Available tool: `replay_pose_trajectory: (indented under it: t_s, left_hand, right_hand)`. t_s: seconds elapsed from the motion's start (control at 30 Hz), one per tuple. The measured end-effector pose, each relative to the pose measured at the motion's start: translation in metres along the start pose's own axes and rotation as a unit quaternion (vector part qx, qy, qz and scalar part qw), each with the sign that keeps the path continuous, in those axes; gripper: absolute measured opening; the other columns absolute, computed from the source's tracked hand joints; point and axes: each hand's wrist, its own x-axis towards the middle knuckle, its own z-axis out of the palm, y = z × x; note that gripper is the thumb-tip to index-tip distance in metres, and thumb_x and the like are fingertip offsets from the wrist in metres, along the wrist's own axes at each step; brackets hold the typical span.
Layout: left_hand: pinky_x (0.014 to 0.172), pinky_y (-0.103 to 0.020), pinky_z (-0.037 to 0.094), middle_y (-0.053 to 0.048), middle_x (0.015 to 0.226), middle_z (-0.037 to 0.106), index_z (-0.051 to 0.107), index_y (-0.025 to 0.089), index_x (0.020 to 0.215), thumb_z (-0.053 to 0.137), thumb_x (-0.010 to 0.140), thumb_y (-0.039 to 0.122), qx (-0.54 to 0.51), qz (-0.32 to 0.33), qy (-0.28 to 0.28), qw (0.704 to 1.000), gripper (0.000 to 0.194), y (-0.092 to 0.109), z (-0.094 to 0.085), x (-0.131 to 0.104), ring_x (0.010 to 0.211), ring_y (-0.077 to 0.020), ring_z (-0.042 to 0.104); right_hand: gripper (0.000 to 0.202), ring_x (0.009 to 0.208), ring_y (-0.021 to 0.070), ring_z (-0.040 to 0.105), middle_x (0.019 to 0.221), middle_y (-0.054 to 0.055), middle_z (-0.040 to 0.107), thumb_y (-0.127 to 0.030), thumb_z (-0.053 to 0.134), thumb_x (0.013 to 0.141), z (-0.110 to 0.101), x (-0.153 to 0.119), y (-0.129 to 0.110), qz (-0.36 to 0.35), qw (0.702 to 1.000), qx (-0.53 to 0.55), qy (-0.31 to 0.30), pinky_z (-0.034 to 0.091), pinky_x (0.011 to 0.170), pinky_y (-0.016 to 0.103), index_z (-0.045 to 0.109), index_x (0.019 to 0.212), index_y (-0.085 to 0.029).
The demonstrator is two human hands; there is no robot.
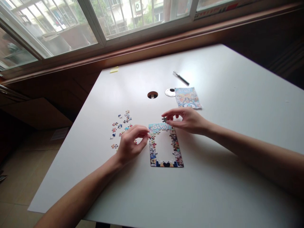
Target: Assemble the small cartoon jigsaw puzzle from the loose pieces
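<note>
on the white tabletop (147, 196), a partly assembled jigsaw (176, 148): colourful rectangular border, pale blue lettering along the top, hollow centre. pinched in the right hand (187, 120) by its far edge, one dark piece (164, 119). at the jigsaw's left edge, the left hand (133, 141), fingers curled, contents impossible to tell. farther left, loose pieces (127, 119); beyond, a pen (181, 78), a printed sheet (188, 97), a window (142, 15).

Likely a home: 1 white desk (225, 196), barred window (102, 39), tiled floor (26, 167).
</note>
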Motion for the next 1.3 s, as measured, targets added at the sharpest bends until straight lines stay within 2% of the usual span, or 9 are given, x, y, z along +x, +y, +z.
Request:
replay_pose_trajectory:
  t_s: [0.07, 0.13, 0.3, 0.4, 0.57, 0.97, 1.3]
  left_hand:
    - [0.078, -0.029, 0.060, -0.007, 0.099, 0.068, 0.065, 0.018, 0.102, 0.060, 0.091, 0.010, 0.059, 0.063, -0.021, 0.996, 0.015, -0.003, 0.000, -0.002, 0.088, -0.0147, 0.067]
    - [0.080, -0.030, 0.058, -0.007, 0.099, 0.069, 0.065, 0.018, 0.103, 0.057, 0.091, 0.008, 0.094, 0.110, -0.047, 0.988, 0.017, -0.004, 0.000, -0.002, 0.091, -0.0157, 0.066]
    - [0.086, -0.037, 0.054, -0.006, 0.098, 0.072, 0.065, 0.021, 0.103, 0.061, 0.089, 0.011, 0.154, 0.163, -0.098, 0.970, 0.017, -0.003, 0.000, 0.000, 0.094, -0.0195, 0.063]
    - [0.092, -0.040, 0.051, -0.006, 0.103, 0.073, 0.066, 0.022, 0.105, 0.062, 0.089, 0.013, 0.183, 0.155, -0.114, 0.964, 0.018, -0.004, -0.001, -0.001, 0.101, -0.0218, 0.062]
    - [0.097, -0.041, 0.047, -0.005, 0.110, 0.073, 0.066, 0.024, 0.107, 0.062, 0.089, 0.015, 0.200, 0.137, -0.135, 0.961, 0.020, -0.007, -0.001, -0.004, 0.109, -0.0232, 0.060]
    - [0.098, -0.041, 0.046, -0.004, 0.112, 0.072, 0.066, 0.024, 0.108, 0.062, 0.090, 0.016, 0.216, 0.133, -0.142, 0.957, 0.020, -0.005, 0.000, -0.003, 0.112, -0.0235, 0.059]
    - [0.108, -0.046, 0.041, -0.007, 0.136, 0.064, 0.063, 0.023, 0.122, 0.059, 0.091, 0.022, 0.242, 0.128, -0.173, 0.946, 0.031, -0.003, 0.002, 0.000, 0.131, -0.0275, 0.052]
  right_hand:
    - [0.029, 0.068, 0.0149, 0.061, 0.078, 0.003, 0.072, -0.036, 0.069, 0.082, 0.000, 0.000, 0.008, 0.022, 1.000, 0.006, -0.019, 0.049, 0.064, 0.032, 0.077, 0.104, -0.020]
    - [0.032, 0.065, 0.0141, 0.059, 0.079, 0.003, 0.072, -0.039, 0.070, 0.082, 0.002, -0.001, 0.015, 0.012, 0.999, 0.007, -0.041, 0.048, 0.061, 0.031, 0.077, 0.106, -0.019]
    - [0.026, 0.087, 0.0193, 0.064, 0.097, 0.007, 0.072, -0.039, 0.072, 0.083, 0.004, -0.004, 0.021, -0.111, 0.991, -0.045, -0.059, 0.053, 0.079, 0.036, 0.077, 0.102, -0.022]
    - [0.022, 0.091, 0.0207, 0.063, 0.099, 0.007, 0.070, -0.035, 0.073, 0.083, 0.007, -0.005, 0.021, -0.144, 0.986, -0.067, -0.053, 0.053, 0.084, 0.038, 0.078, 0.102, -0.024]
    - [0.020, 0.090, 0.0207, 0.060, 0.099, 0.007, 0.067, -0.033, 0.073, 0.084, 0.013, -0.007, 0.020, -0.162, 0.981, -0.097, -0.047, 0.050, 0.084, 0.038, 0.078, 0.102, -0.027]
    - [0.019, 0.090, 0.0206, 0.057, 0.100, 0.006, 0.064, -0.032, 0.073, 0.085, 0.016, -0.009, 0.021, -0.160, 0.979, -0.120, -0.040, 0.046, 0.088, 0.039, 0.078, 0.102, -0.029]
    - [0.020, 0.090, 0.0213, 0.058, 0.101, 0.007, 0.065, -0.035, 0.071, 0.086, 0.017, -0.009, 0.020, -0.156, 0.978, -0.133, -0.042, 0.045, 0.089, 0.040, 0.078, 0.104, -0.029]
